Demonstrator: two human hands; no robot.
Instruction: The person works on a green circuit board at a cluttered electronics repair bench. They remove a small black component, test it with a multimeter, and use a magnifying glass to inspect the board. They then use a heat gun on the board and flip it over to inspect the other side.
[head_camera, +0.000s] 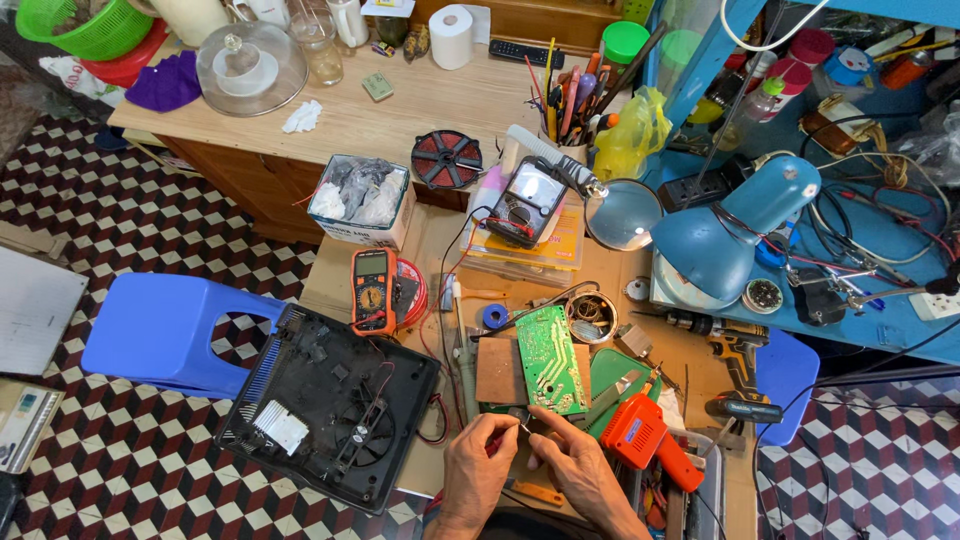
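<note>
Green circuit board (553, 358) lies out on the surface, just right of the opened black appliance housing (330, 405). Our left hand (480, 467) pinches a small red-handled tool (497, 437), our right hand (575, 455) curls beside it, contents unclear. Housing's open, board's still out.

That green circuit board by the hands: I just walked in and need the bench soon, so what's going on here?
A person's left hand and right hand meet at the near edge of the green circuit board, pinching a small part too small to identify. An opened black appliance housing lies to the left, an orange soldering gun to the right.
</note>
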